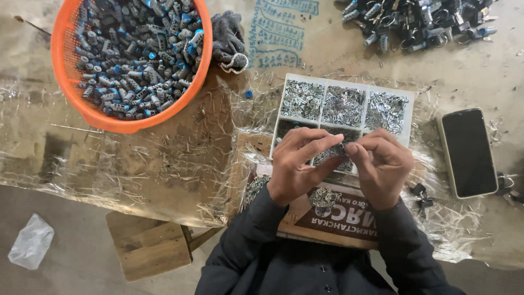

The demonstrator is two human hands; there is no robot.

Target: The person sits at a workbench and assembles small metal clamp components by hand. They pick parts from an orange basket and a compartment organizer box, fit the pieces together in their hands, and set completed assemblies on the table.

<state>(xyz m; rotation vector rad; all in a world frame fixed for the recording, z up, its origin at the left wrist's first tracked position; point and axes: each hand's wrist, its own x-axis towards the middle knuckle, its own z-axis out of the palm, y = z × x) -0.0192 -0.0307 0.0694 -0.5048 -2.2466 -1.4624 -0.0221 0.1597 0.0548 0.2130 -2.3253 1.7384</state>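
- While both hands meet over the white tray [413,117], the left hand [297,164] and right hand [382,164] pinch something too small to see.
- Tiny metal bits [343,105] fill the tray.
- An orange basket [71,95] sits far left.
- A phone [468,152] lies right.

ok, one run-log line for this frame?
left hand + right hand: fingertips pinched together | over white compartmented tray of small metal parts | orange plastic basket far left
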